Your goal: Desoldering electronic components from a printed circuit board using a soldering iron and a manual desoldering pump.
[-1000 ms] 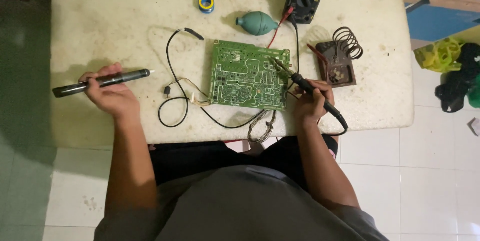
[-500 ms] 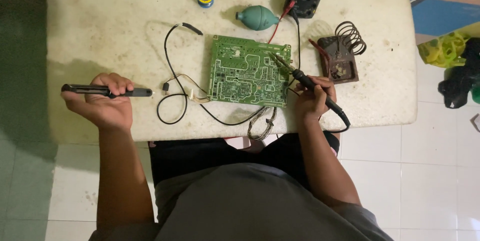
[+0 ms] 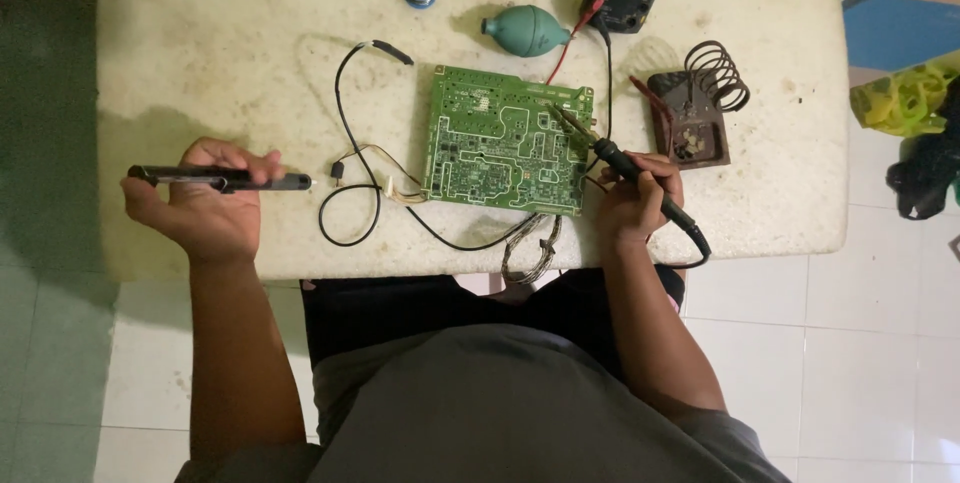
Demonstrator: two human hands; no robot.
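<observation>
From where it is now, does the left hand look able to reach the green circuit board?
Probably yes. The left hand holds a dark pen-shaped tool off to the board's left, and only thin black wires lie on the table before the green circuit board. Its fingers are occupied, though.

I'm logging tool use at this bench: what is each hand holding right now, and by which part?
The left hand grips a dark pen-shaped tool around its middle. The right hand holds a soldering iron by its black handle, pen-style, tip over the green circuit board.
</observation>
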